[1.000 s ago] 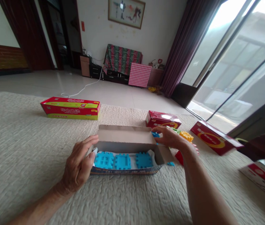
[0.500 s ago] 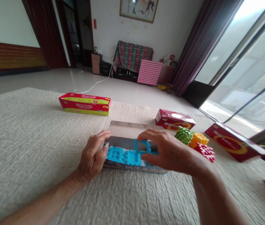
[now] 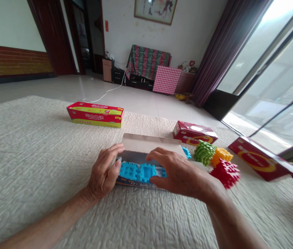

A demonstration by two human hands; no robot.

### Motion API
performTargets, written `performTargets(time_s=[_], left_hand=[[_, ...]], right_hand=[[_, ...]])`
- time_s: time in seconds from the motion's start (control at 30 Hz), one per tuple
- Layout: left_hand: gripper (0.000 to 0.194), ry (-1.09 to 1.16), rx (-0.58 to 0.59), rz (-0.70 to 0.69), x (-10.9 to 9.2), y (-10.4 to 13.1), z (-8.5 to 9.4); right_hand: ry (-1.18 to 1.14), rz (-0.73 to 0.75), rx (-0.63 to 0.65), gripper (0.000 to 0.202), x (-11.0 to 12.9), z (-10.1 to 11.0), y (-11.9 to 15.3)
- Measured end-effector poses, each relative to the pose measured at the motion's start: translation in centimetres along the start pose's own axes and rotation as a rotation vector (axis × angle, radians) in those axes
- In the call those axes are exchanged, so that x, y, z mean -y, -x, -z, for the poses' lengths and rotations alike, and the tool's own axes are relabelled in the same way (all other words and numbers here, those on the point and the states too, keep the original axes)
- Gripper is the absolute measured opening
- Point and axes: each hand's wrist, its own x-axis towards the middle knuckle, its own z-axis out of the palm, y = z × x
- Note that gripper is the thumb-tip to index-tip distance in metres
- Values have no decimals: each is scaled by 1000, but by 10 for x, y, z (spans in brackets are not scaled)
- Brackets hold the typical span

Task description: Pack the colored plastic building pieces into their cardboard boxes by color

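An open cardboard box lies in front of me with its flap raised at the back. Several notched blue plastic building blocks sit inside it. My left hand is wrapped round the box's left end. Over the right half hovers my right hand, thumb and fingers apart beside a square blue block; I cannot tell whether they touch it. The hand hides the box's right part. Another blue block shows just past the flap's right edge.
Right of the box stand green, yellow and red notched block clusters. Beyond are two dark red boxes. A red and yellow-green box lies at the back left. All rest on a quilted cream cover.
My right hand has shifted slightly left. The raised blue block under it is no longer seen there, and a blue block now shows past the flap's right edge. My left hand stays put.
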Motion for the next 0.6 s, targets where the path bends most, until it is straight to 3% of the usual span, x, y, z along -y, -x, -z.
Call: performTargets(time_s=[0.2,0.37,0.6], left_hand=[[33,3,1,-4,0,0,0],[32,1,-5,-11,-2,-1,1],[33,-11,13,1,-1,-1,1]], right_hand=[[40,-32,-50,34,-6,8,5],[55,-37,-177,26,-19,20,11],[-62,80,95,27,-4,12,4]])
